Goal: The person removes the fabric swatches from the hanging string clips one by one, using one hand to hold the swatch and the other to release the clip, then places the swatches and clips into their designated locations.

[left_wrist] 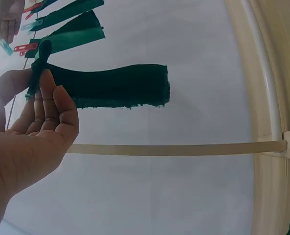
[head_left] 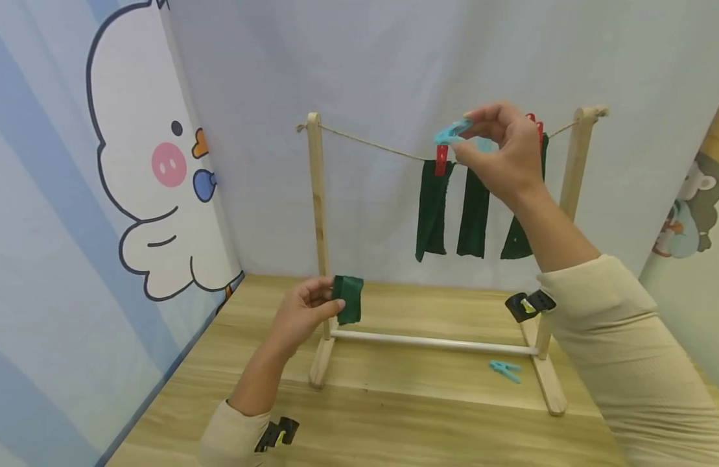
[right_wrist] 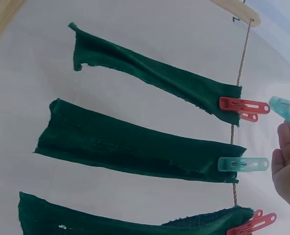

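And R hand [head_left: 509, 152] is up by the rope [head_left: 371, 142], fingers pinching a blue peg [head_left: 449, 135] nr a red peg [head_left: 441, 162]! L hand [head_left: 299, 316], lower, pinches a green cloth [head_left: 351, 299], top poss. folded, hard to tell; 3 green strips [head_left: 432, 211] hang pegged; spare blue clip [head_left: 504, 371] on bench [head_left: 394, 415].

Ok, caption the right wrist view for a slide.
Three green cloth strips pegged to a rope, the right hand holding a turquoise peg nearby.
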Available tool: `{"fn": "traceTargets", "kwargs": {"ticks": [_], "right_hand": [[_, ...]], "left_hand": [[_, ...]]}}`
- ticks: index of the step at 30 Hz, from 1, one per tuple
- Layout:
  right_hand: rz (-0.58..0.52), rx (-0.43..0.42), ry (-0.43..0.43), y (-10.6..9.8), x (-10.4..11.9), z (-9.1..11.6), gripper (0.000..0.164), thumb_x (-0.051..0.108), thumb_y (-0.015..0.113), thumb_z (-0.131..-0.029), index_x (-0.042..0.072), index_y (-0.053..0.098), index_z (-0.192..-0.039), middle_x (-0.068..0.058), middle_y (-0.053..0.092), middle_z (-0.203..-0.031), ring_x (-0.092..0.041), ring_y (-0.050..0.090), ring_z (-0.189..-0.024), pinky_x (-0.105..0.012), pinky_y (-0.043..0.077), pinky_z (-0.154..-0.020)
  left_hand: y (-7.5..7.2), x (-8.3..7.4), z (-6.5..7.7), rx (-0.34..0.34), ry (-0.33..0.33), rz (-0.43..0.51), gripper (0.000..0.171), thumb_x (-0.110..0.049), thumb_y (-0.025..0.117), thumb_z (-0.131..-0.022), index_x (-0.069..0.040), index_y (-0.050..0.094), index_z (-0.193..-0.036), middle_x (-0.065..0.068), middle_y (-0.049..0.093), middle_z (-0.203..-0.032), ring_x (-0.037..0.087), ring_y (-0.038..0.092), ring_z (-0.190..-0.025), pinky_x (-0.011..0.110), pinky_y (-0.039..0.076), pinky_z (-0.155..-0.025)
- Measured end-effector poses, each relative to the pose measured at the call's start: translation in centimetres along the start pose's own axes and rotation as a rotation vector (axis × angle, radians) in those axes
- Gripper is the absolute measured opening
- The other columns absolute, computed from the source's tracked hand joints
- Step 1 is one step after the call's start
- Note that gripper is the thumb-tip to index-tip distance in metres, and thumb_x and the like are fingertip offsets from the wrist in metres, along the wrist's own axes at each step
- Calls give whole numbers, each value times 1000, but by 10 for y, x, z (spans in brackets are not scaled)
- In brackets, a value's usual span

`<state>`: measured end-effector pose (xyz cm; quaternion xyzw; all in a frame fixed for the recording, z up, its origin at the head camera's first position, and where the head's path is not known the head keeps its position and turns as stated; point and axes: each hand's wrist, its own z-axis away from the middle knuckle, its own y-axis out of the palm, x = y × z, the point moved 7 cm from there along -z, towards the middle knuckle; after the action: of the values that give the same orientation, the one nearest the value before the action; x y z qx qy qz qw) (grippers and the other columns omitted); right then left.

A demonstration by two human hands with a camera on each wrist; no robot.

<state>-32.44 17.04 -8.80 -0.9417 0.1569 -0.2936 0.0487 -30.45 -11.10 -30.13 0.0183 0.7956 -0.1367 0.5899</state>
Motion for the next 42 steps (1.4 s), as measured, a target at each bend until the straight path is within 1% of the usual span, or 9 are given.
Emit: {"fn": "traceTargets", "kwargs": {"ticks": [6,13,17,23,28,30,33,38,42], "right_hand": [[7,32,-90,-2,10,17,27,-5,68,-76,-5,55,-100,-5,64,-88,-13,61,-83,-27,45,-85],[44,78,-48,-2,12,39,29,-3,69,-78,-7,52,-102,-1,64,-89,-11,60,-81,-23,45,-78],[9,101,-33,-6,10,52,27,-7,66,-80,-9,52,-103,3,65,-87,-13,59,-78,-22,46,-75],[-49,115,-26,-13,2,81,31,-13,62,-79,-12,51,-108,4,66,-83,-13,58,-75,-20,45,-69],[-193,92,-18,-21,-9,105,33,-18,59,-78,-6,57,-109,-1,67,-85,-12,60,-76,-18,44,-63],[-245,82,12,-24,-15,114,36,-18,59,-78,-1,60,-110,-3,67,-86,-13,61,-77,-17,44,-63],[-232,90,44,-28,-24,127,39,-17,59,-79,4,60,-112,-2,67,-87,-11,61,-79,-16,46,-67],[-200,119,71,-29,-37,148,37,-21,59,-77,-5,57,-110,-3,67,-89,-12,62,-83,-18,46,-75],[-147,162,113,-28,-46,166,34,-24,58,-74,-14,51,-106,-3,67,-93,-14,60,-86,-19,45,-79]], "left_hand": [[-8,2,8,5,22,-6,32,4,62,-85,8,58,-116,12,62,-89,20,60,-79,30,50,-73],[-16,12,16,11,16,-12,30,4,59,-86,10,57,-115,14,61,-89,21,60,-79,30,50,-72],[-18,17,18,12,20,-5,29,4,58,-87,9,57,-115,14,60,-89,21,59,-78,28,50,-70],[-29,36,30,-32,-29,18,31,6,55,-87,9,56,-118,14,59,-90,19,59,-80,29,49,-72],[-40,52,40,-84,-55,29,28,7,54,-87,8,58,-115,13,59,-91,18,59,-81,28,49,-71],[-44,57,43,-106,-53,31,27,8,53,-86,8,59,-113,13,60,-91,17,59,-81,28,49,-70],[-48,63,44,-127,-55,32,26,10,52,-86,9,59,-111,14,60,-92,18,58,-80,29,50,-69],[-52,76,46,-157,-105,33,27,10,51,-86,9,59,-111,13,61,-92,17,57,-78,33,50,-69],[-55,85,43,-171,-132,41,27,10,51,-84,9,59,-111,12,60,-90,17,56,-78,30,49,-67]]}}
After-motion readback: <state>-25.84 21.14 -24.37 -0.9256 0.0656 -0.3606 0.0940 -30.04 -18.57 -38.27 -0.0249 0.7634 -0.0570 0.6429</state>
